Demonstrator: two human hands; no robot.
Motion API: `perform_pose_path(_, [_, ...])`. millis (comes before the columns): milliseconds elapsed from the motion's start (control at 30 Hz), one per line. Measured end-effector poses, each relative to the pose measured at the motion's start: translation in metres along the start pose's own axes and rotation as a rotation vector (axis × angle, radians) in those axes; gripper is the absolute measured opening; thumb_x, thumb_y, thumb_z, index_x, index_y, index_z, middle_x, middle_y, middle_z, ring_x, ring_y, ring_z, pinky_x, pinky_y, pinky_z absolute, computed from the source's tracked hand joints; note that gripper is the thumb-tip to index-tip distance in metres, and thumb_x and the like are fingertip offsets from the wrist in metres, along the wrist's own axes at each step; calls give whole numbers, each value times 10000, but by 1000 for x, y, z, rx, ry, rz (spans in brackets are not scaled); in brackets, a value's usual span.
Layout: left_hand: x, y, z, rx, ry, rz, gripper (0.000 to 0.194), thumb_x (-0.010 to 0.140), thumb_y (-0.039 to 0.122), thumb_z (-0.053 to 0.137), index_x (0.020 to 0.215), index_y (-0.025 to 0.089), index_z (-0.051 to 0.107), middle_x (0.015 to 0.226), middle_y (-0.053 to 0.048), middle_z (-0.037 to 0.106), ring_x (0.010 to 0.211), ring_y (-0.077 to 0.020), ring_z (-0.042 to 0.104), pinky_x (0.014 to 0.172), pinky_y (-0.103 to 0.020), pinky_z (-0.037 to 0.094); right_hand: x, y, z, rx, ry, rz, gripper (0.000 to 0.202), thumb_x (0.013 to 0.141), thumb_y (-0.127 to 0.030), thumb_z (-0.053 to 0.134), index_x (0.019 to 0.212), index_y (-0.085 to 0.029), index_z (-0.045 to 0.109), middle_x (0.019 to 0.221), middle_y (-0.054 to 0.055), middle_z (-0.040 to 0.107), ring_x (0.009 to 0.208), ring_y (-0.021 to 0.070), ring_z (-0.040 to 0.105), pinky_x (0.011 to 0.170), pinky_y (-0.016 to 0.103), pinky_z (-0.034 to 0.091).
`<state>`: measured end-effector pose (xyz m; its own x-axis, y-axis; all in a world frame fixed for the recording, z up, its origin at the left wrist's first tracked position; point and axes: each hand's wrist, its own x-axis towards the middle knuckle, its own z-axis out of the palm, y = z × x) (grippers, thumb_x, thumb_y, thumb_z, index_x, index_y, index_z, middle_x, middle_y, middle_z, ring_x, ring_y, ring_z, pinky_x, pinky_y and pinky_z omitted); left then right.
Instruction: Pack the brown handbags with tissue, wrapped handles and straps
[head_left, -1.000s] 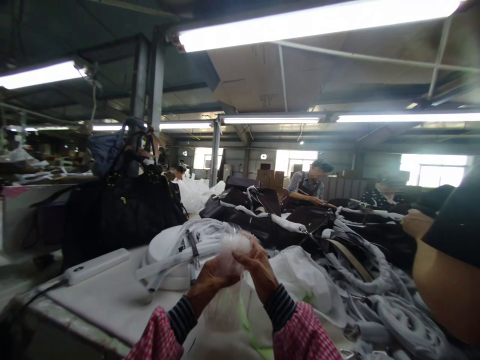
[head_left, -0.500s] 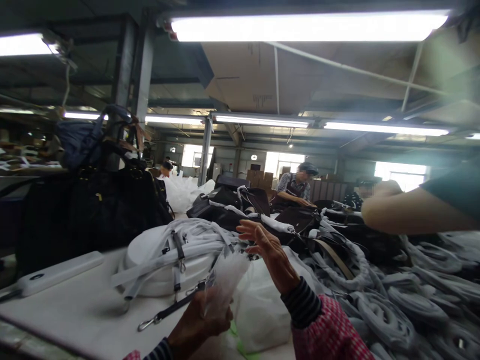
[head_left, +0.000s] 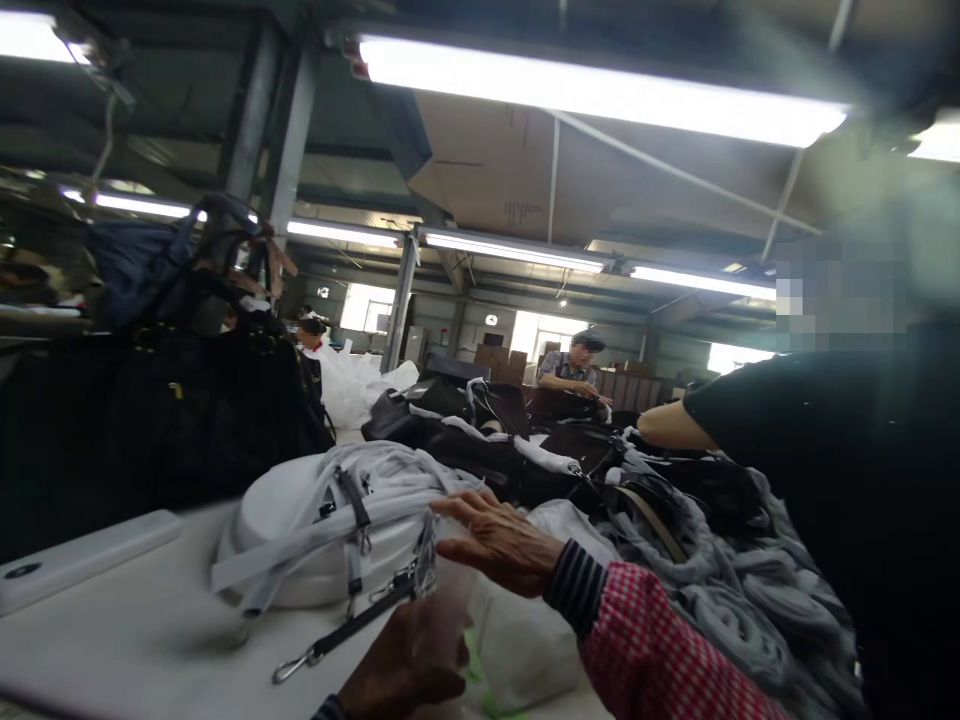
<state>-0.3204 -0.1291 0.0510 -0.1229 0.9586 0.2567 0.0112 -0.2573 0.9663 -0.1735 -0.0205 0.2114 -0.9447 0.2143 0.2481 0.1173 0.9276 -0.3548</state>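
Note:
My left hand [head_left: 409, 660] is low in the middle, its fingers wrapped round a clear plastic bag [head_left: 448, 610], which is blurred. Just above it, my right hand [head_left: 502, 540] is stretched out with fingers apart, palm down, at the bag's upper end. Beside both hands, several straps in white wrapping [head_left: 390, 500] lie over a white round container [head_left: 277, 510]. A black strap with a metal snap hook [head_left: 352, 625] hangs onto the table, left of my left hand. White plastic sheeting [head_left: 517, 650] lies beneath my right forearm.
Black bags [head_left: 150, 430] are piled at left, near a long white object [head_left: 90, 560] on the table [head_left: 172, 635]. More black bags [head_left: 487, 460] and grey wrapped coils [head_left: 735, 620] fill the middle and right. A person in black [head_left: 847, 480] stands close at right; another works farther back.
My right hand has moved down and left, nearer my left hand and the bag. The person at right has come further into view. My view has shifted slightly.

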Motion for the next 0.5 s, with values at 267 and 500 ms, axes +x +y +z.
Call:
perform_pose_path(267, [1,-1,3,-87,-101,-3,334,586,203,803,880,137,659,737,0,605,681,-144,525,570,-246,344,-7,-8,-52,336,394,38,558,1016,-633,430,1415,-276,584,1330,75,634,1188,255,605,852,374,549])
perform_pose_path(500, [1,8,-12,116,-102,26,472,578,427,869,943,167,720,873,-50,707,858,-270,633,746,-359,522,2,-13,-24,163,134,-29,585,1056,-619,327,1181,-214,730,1134,64,710,1055,227,643,964,377,498])
